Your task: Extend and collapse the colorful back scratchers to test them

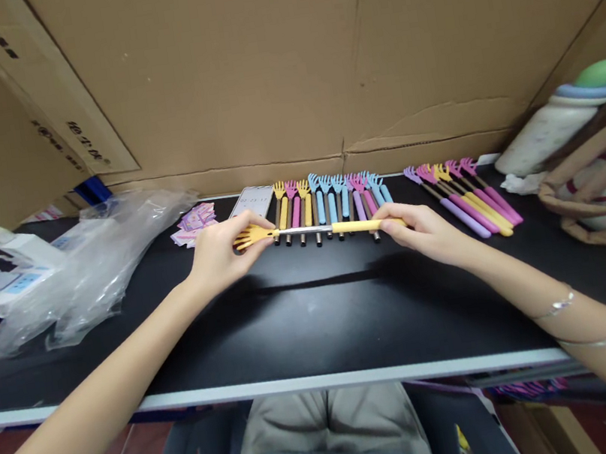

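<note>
Between my two hands a yellow back scratcher point(357, 226) is held level above the black table. My left hand point(225, 251) pinches it at the claw end, thumb and fingers on its neck. My right hand point(422, 228) grips the far end of the yellow handle. A bare metal rod shows between handle and claw. Just behind it lies a row of back scratchers point(321, 207) in yellow, pink, blue and purple, partly covered by the held one. Right of my right hand rests a second group of back scratchers point(481, 202), in purple, pink and yellow.
Clear plastic bags point(87, 270) lie at the left beside a white power strip point(20, 280). Pink printed cards point(194, 223) and a phone point(253, 201) sit behind my left hand. A white bottle point(550, 125) and a brown-handled bag point(605, 189) stand at the right. Cardboard point(255, 59) walls the back.
</note>
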The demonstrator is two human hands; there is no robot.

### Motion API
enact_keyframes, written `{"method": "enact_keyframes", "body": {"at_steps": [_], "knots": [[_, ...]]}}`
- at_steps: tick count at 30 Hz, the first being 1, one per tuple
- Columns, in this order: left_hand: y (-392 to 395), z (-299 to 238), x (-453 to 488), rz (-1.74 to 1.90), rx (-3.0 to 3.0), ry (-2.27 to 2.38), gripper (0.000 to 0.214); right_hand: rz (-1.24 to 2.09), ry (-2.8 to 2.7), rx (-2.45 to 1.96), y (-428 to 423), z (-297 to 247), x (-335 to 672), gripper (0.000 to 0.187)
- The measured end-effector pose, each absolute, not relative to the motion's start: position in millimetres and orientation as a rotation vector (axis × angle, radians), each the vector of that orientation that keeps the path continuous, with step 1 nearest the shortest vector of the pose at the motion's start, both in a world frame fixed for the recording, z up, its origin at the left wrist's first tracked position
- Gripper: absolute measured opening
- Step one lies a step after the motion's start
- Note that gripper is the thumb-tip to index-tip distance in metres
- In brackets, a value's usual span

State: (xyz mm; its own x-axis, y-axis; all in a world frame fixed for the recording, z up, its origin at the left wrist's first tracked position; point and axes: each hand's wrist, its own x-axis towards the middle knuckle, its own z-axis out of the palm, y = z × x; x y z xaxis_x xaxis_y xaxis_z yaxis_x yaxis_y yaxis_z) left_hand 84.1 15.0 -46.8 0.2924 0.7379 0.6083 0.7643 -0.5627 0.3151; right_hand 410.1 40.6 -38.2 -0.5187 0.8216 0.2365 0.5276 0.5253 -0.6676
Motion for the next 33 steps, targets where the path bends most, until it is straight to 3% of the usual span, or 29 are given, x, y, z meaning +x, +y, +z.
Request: {"method": "enact_keyframes", "body": {"at_steps": [11,33], "knots": [[11.5,-48.9,88.1,-1.121,-2.47,-1.453,0.025,0.928,-2.212,-1.088,39.6,-33.4,414.7,0.039],[14.3,-46.6,88.2,-0.622,-2.447,-1.68,0.035,0.435,-2.39,-1.113,44.8,-36.9,412.8,0.028]]}}
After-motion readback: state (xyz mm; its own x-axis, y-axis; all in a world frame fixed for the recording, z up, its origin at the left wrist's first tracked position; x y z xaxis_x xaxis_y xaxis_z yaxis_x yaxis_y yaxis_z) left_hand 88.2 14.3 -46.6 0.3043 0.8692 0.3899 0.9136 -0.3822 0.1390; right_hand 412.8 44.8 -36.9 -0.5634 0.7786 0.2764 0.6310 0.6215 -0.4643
